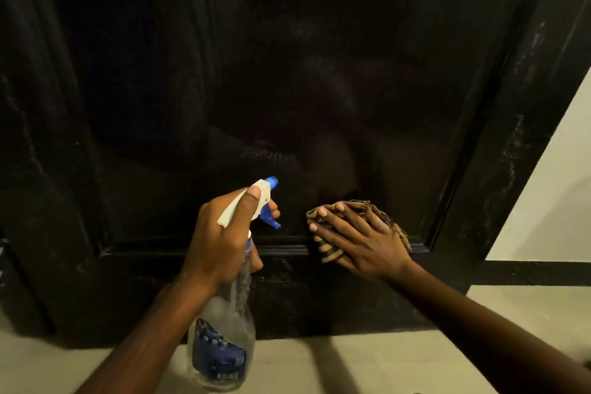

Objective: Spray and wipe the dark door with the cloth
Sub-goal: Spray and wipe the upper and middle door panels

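The clear plastic spray bottle [224, 323] at 6 o'clock carries a blue label [217, 358] whose print is too blurred to read. The left hand [220, 243] grips its neck, one finger curled on the blue trigger [268, 217]. At its 3 o'clock, the right hand [361, 240], fingers straight, presses a brown striped cloth [329, 254] flat against the glossy black panelled door [287, 73], on the lower moulding.
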